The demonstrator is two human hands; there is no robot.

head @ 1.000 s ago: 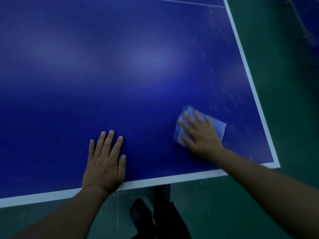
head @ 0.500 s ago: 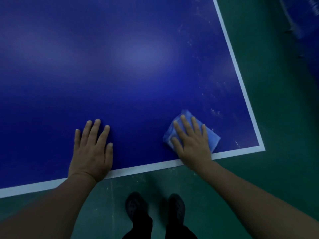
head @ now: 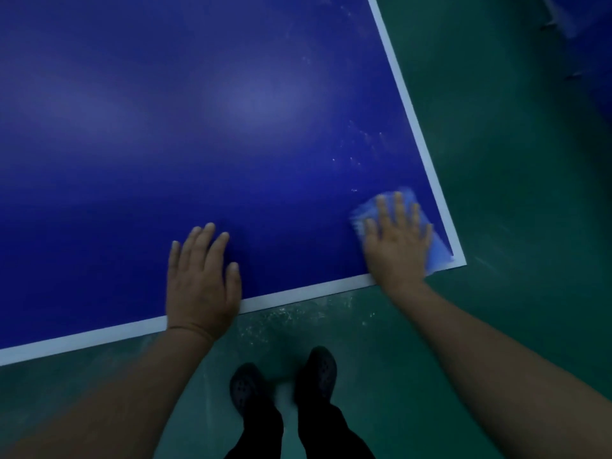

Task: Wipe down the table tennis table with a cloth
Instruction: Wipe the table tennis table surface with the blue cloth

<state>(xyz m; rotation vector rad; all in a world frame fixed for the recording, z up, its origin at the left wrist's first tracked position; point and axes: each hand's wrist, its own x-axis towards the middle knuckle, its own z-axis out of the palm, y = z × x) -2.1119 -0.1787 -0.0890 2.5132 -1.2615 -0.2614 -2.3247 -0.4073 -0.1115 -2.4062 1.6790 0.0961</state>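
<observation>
Although I look for brand marks, labels and lettering first, I can read none on the table [head: 205, 134], on the cloth [head: 437, 250] or on the floor [head: 516, 193]. The table is dark blue with a white line [head: 298, 293] along its near edge and its right edge.

My left hand [head: 202, 279] lies palm down on the table at the near edge. Its fingers are straight, close together and point to the far side; the thumb is out to the right. It holds nothing. The wrist crosses the white line.

My right hand [head: 397, 243] lies palm down on the light blue cloth, which is at the near right corner of the table, just inside the white line. The fingers are straight, slightly spread and press the cloth flat; they do not curl round it. The cloth shows at the far, left and right sides of the hand, and is blurred.

White specks [head: 361, 144] lie on the table on the far side of the cloth.

Compared with half a second ago, the right hand and cloth are further right, nearer the corner. The left hand is in the same flat pose at the near edge.

My dark shoes [head: 284, 382] stand on the green floor, near the table edge.
</observation>
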